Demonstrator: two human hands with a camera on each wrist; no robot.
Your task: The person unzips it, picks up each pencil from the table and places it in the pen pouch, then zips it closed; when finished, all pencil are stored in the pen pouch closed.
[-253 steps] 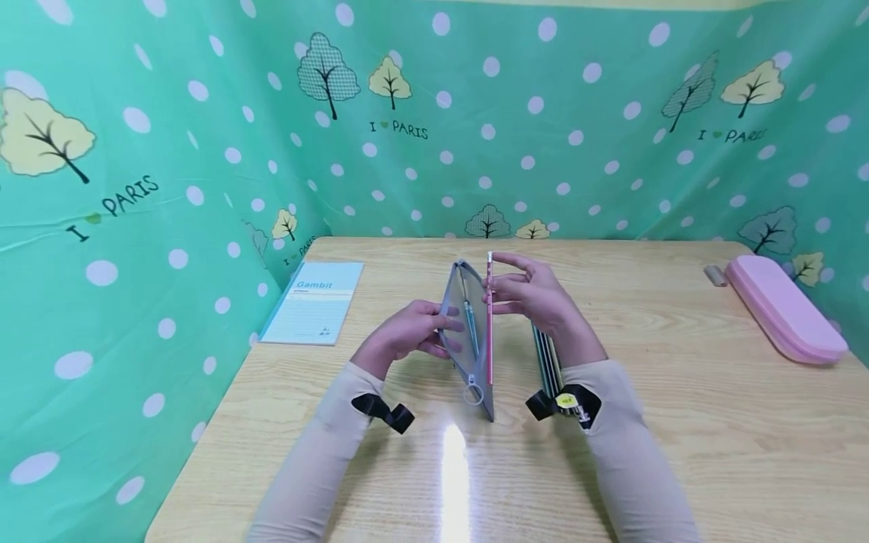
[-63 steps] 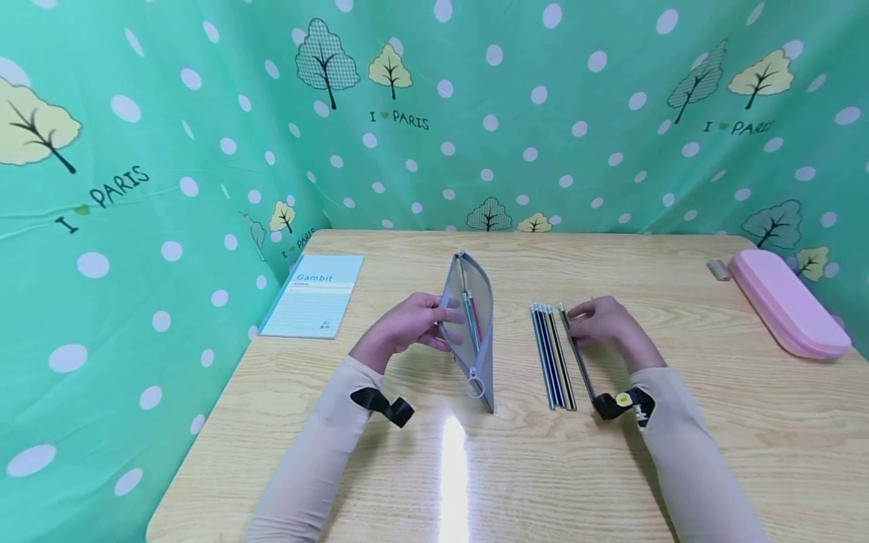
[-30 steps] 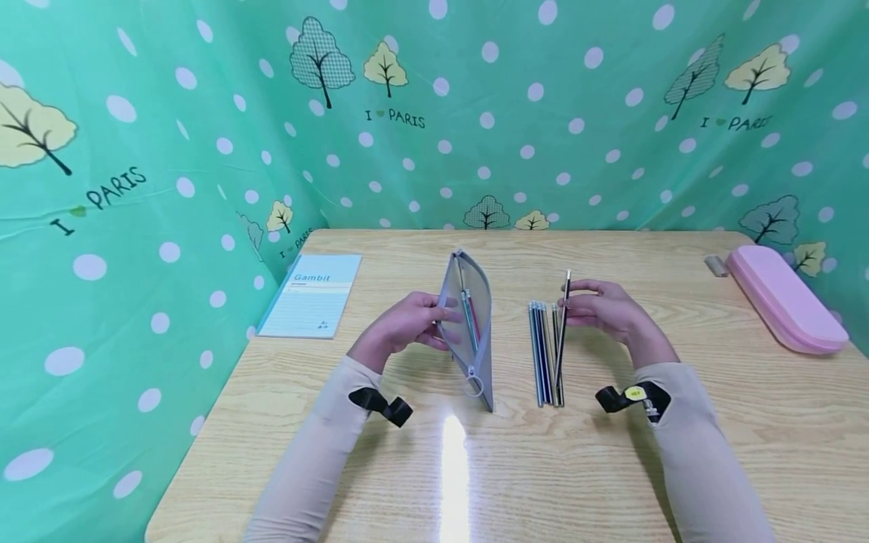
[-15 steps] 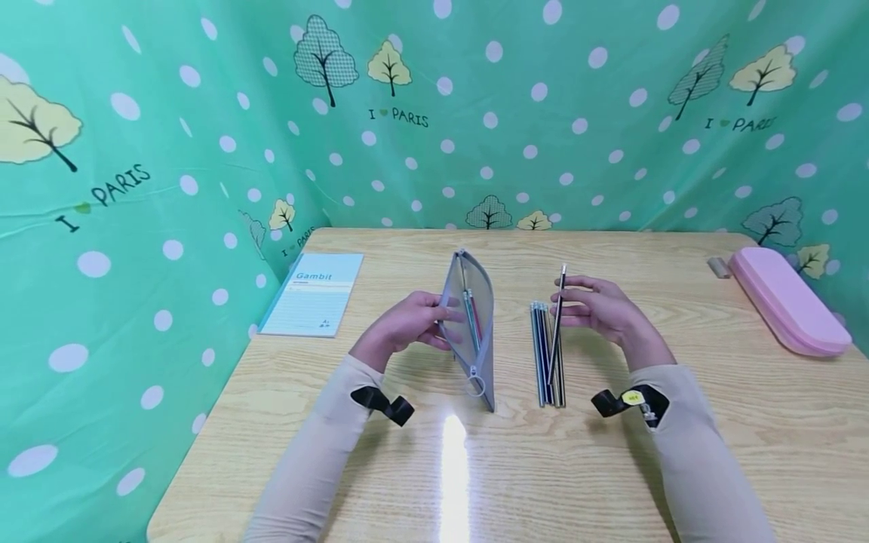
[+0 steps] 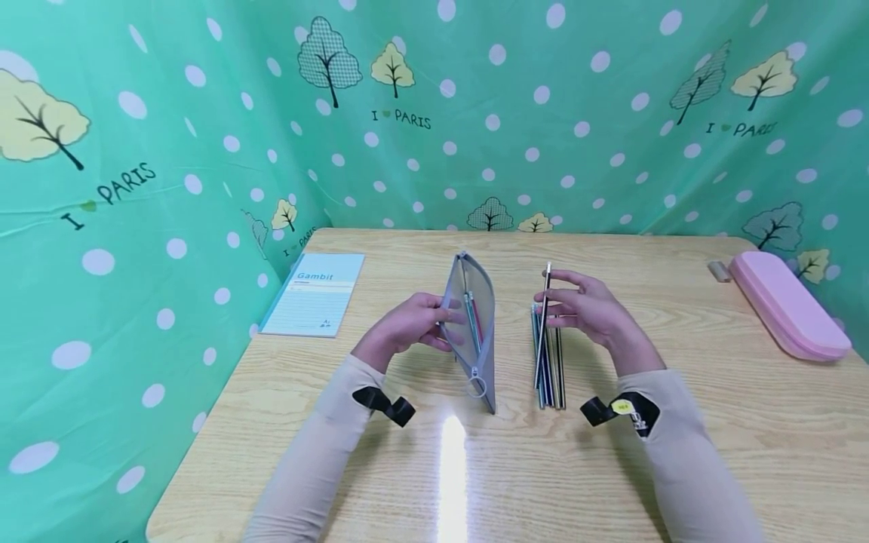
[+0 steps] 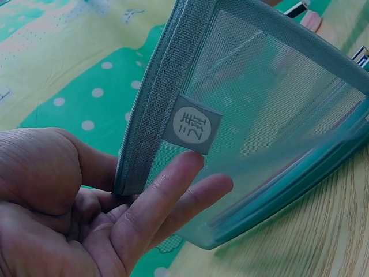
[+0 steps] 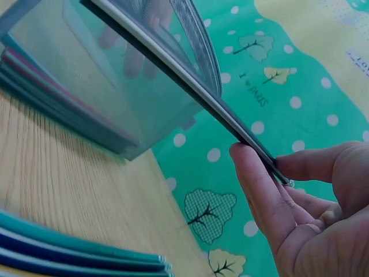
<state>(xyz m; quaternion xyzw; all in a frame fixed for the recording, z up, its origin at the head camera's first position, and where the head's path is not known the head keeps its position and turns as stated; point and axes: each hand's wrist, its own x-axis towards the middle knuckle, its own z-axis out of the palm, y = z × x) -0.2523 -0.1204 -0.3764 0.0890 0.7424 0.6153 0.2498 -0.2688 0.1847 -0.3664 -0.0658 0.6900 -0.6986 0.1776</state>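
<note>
My left hand [image 5: 410, 323] holds a grey mesh zip pencil pouch [image 5: 483, 292] by its left side, thumb inside the mouth. The pouch stands upright on the table with its zip undone, and a few pencils [image 5: 473, 320] lean inside, one teal and one pink-red. In the left wrist view a cloth label [image 6: 193, 124] shows on the mesh. My right hand [image 5: 587, 309] pinches a dark pencil with a silvery stripe [image 7: 184, 86] near its top end, tilted, right of the pouch. Below it lie several striped pencils [image 5: 559, 373] in a row, partly covered by the held one.
A light blue notebook [image 5: 308, 302] lies at the left. At the far right are a pink pencil case [image 5: 787, 305] and a small grey eraser [image 5: 717, 271]. A green dotted curtain [image 5: 516, 151] hangs behind the wooden table [image 5: 516, 483].
The pink-red pencil earlier in my right hand is now inside the pouch. Since then my right hand has lifted a dark pencil from the table and moved left over the row.
</note>
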